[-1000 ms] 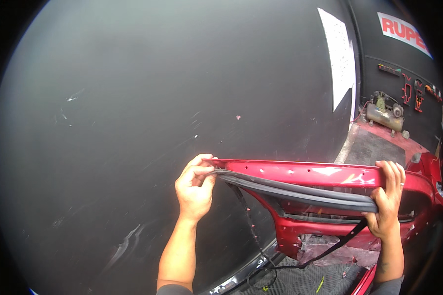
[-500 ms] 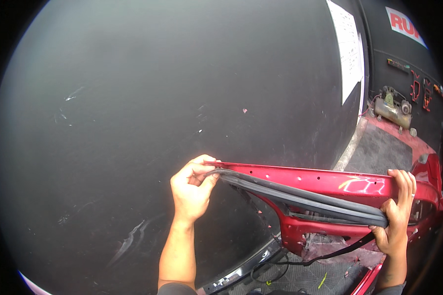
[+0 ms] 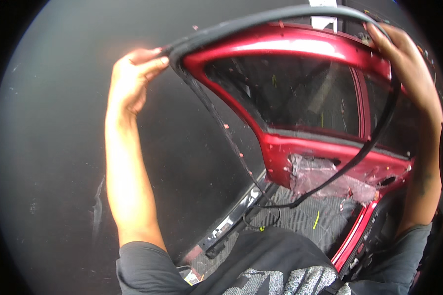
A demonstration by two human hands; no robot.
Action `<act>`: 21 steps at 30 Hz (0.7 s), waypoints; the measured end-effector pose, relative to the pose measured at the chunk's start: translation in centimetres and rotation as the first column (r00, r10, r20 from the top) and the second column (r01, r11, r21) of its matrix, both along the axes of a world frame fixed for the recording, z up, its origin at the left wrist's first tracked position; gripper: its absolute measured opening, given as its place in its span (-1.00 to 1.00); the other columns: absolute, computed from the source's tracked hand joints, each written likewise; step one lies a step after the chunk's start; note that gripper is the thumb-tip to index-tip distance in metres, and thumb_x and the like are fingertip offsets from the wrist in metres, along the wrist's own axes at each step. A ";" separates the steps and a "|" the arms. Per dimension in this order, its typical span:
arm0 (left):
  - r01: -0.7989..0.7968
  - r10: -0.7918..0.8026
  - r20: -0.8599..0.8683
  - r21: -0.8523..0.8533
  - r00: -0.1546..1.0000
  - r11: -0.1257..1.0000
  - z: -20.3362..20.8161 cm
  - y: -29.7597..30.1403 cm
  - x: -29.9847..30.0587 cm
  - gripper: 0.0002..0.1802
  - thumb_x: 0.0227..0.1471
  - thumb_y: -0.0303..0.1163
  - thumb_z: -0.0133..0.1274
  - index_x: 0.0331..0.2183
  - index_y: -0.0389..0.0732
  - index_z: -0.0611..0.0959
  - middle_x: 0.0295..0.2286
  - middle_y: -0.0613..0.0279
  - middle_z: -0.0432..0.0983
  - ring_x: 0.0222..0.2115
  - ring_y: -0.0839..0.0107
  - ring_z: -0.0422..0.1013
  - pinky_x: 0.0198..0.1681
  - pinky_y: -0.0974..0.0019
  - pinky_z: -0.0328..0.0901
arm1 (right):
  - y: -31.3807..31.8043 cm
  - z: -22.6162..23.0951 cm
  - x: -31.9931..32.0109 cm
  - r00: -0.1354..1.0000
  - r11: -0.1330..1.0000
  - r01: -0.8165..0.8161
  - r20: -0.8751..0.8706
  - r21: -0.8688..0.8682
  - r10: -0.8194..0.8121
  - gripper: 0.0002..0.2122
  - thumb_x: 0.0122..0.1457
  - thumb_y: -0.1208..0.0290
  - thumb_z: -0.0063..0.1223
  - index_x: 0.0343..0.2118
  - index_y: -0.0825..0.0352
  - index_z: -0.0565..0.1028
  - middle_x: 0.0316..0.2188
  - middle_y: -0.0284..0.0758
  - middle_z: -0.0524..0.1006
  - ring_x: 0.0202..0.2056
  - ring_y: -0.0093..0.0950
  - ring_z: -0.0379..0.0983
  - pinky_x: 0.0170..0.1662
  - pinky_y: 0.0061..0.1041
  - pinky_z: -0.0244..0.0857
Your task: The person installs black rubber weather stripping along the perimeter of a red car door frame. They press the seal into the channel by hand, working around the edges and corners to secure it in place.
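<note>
A long black rubber door seal point(image 3: 251, 21) arcs over the top of a red car door point(image 3: 300, 45). Its corner is pinched between the thumb and fingers of my left hand point(image 3: 133, 81), just left of the door frame's tip. At the upper right, my right hand point(image 3: 403, 59) is closed round the seal above the frame, its fingertips partly hidden. From there the strip hangs in a loose curve across the door. Another length, dotted with small pinkish clips, drops from my left hand toward the floor. I cannot tell whether the seal touches the frame.
Torn, cloudy plastic sheeting point(image 3: 310, 179) clings to the door's lower inner panel. A dark wall point(image 3: 59, 147) rises on the left. Below lie a sill strip point(image 3: 231, 223) and a grey textured floor point(image 3: 300, 216) with a yellow-green scrap point(image 3: 316, 220). White paper point(image 3: 323, 22) shows at the top.
Both hands have gone up, the left one also leftward. The seal, earlier stretched along the front of the frame, now bows above it. More of the door's window and my torso shows.
</note>
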State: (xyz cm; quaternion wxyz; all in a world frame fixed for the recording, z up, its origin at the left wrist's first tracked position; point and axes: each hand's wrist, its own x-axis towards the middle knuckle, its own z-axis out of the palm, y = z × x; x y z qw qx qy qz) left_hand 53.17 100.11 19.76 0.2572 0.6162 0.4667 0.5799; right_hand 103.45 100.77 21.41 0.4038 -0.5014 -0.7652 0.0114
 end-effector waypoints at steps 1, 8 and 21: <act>-0.009 0.009 -0.008 0.002 1.000 1.000 -0.4 0.1 -0.1 -0.77 0.07 -0.64 0.26 -0.18 -0.40 0.65 -0.23 0.03 0.64 -0.17 0.28 0.59 0.07 0.21 0.49 | -1.3 0.7 -0.8 0.995 0.998 0.037 0.099 -0.055 -0.031 -0.52 0.35 0.00 0.07 -0.07 0.44 0.56 -0.27 -0.32 0.54 -0.18 -0.52 0.45 -0.06 -0.48 0.33; -0.041 0.045 -0.041 0.079 0.998 0.996 -1.4 -1.2 -2.3 -0.49 -0.01 -0.59 0.36 -0.01 -0.43 0.57 -0.14 -0.11 0.60 -0.10 0.22 0.57 0.09 0.25 0.45 | -7.5 0.7 -9.3 0.978 0.977 0.206 0.020 0.051 -0.207 -0.46 0.36 -0.16 -0.06 -0.24 0.35 0.59 -0.37 -0.31 0.60 -0.34 -0.49 0.50 -0.24 -0.39 0.38; 0.008 0.011 -0.285 0.063 0.959 0.998 -0.2 0.0 -0.4 -0.57 0.07 -0.51 0.29 0.01 -0.26 0.65 -0.12 0.11 0.62 -0.08 0.30 0.53 0.13 0.17 0.37 | -4.3 -1.5 -2.7 0.996 0.996 -0.091 0.017 -0.018 0.091 -0.54 0.41 -0.01 0.01 -0.15 0.43 0.55 -0.44 -0.49 0.39 -0.35 -0.68 0.25 -0.27 -0.57 0.23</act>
